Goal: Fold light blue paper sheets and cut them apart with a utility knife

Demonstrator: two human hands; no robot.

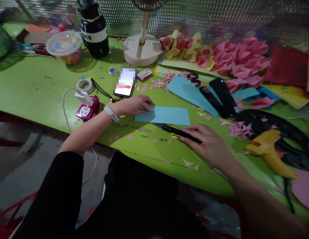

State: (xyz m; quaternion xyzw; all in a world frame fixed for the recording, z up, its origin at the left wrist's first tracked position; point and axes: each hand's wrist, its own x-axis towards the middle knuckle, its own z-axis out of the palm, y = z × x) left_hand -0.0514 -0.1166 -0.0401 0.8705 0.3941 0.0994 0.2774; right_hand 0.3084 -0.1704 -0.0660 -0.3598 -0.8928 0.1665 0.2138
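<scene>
Landmark: blue sheet (pixel 169 116).
- Left end: left hand (pixel 134 105) flat on corner; further left, pink power strip (pixel 87 110) and white cable (pixel 66 109).
- Behind: phone (pixel 124 87), pink scraps (pixel 156 84); narrow bare strip between.
- Right: long blue paper (pixel 189 94), black stapler (pixel 220 96) block way.
- Front edge: cutter (pixel 169 128) under right hand (pixel 206 142).
- Far left: table (pixel 32 89) bare, free passage.

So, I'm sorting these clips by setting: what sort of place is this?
Probably a paper-craft workbench: folded pink paper flowers piled on the green table, a yellow glue gun, and the left hand flat on a blue paper sheet.
</scene>
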